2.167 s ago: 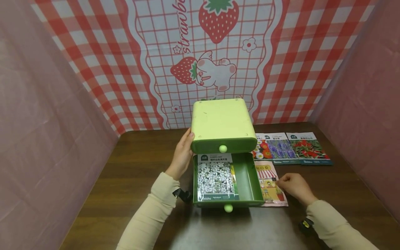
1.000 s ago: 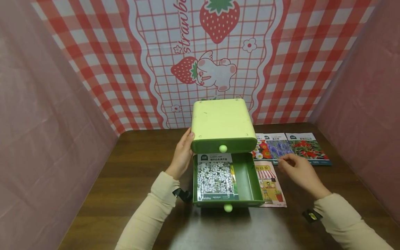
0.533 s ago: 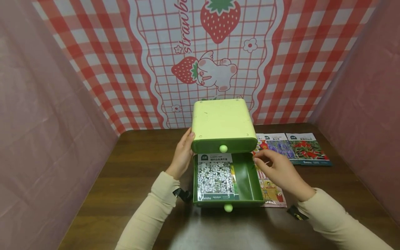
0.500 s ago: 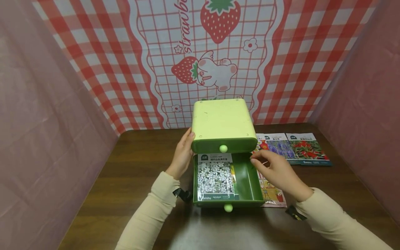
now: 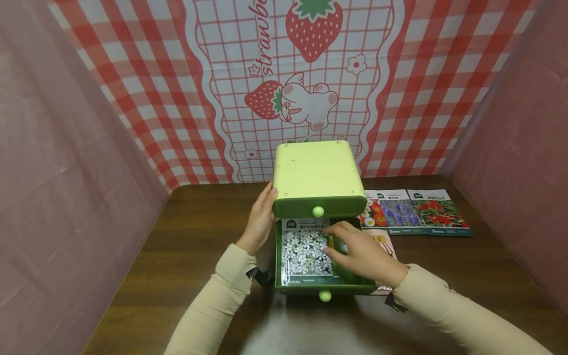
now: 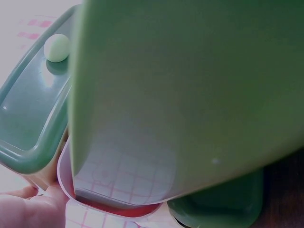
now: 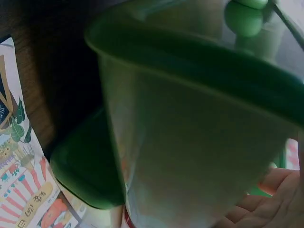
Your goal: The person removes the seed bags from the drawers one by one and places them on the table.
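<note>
A mini drawer cabinet with a pale lime top and dark green fronts stands on the table. Its upper drawer is closed and its lower drawer is pulled out. In the lower drawer lies a seed packet with white flowers, and a yellow edge shows beneath it. My left hand rests along the cabinet's left side, thumb at the front corner. My right hand reaches over the drawer, thumb and index finger spread at the packet's right edge. The right wrist view shows those fingers partly hidden behind the drawer wall.
A pink sunflower seed packet lies right of the drawer, partly covered by my right arm. Behind it are packets with red and white flowers, purple flowers and red flowers. A checked strawberry cloth hangs behind.
My right hand has gone from the pink packet up and left, over the drawer's right wall to the white-flower packet. My left hand stays on the cabinet.
</note>
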A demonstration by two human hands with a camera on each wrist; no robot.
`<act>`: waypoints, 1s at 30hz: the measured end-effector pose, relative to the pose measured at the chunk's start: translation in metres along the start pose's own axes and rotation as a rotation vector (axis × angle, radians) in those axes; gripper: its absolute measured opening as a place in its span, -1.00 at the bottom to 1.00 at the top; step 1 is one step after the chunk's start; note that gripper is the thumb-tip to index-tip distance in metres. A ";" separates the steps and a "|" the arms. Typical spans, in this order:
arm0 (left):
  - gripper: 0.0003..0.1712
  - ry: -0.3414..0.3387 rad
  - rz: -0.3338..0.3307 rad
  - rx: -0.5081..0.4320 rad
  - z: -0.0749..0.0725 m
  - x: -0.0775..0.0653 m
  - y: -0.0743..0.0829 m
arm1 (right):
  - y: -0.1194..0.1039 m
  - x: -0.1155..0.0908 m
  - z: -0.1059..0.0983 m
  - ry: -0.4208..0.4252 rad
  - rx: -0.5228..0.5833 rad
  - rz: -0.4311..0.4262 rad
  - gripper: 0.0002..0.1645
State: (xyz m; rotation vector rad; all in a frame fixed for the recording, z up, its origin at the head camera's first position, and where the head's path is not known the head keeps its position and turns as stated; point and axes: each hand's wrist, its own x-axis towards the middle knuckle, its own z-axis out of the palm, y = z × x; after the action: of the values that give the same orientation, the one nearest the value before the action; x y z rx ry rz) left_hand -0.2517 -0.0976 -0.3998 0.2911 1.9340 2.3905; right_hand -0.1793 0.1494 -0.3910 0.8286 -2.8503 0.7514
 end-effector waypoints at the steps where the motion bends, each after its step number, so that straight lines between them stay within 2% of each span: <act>1: -0.32 0.000 0.001 0.000 0.000 0.000 0.000 | 0.000 0.001 0.002 -0.014 -0.014 0.000 -0.41; 7: -0.30 -0.009 0.003 -0.001 0.000 -0.001 0.000 | 0.000 0.004 0.011 -0.119 -0.111 0.021 -0.14; 16: -0.28 -0.014 0.003 0.000 0.000 0.000 -0.001 | 0.002 0.007 0.020 -0.150 -0.202 0.035 -0.01; 22: -0.28 -0.003 -0.004 0.003 -0.001 0.000 -0.002 | 0.004 0.007 0.025 -0.190 -0.246 -0.004 0.09; 30: -0.30 0.002 -0.007 -0.011 0.000 0.000 -0.001 | 0.002 0.007 0.028 -0.261 -0.192 -0.020 0.05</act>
State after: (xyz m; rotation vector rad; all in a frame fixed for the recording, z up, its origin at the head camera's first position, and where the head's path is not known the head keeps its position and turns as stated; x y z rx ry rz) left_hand -0.2514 -0.0973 -0.4012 0.2811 1.9190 2.3970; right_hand -0.1845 0.1344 -0.4153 0.9896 -3.0697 0.3825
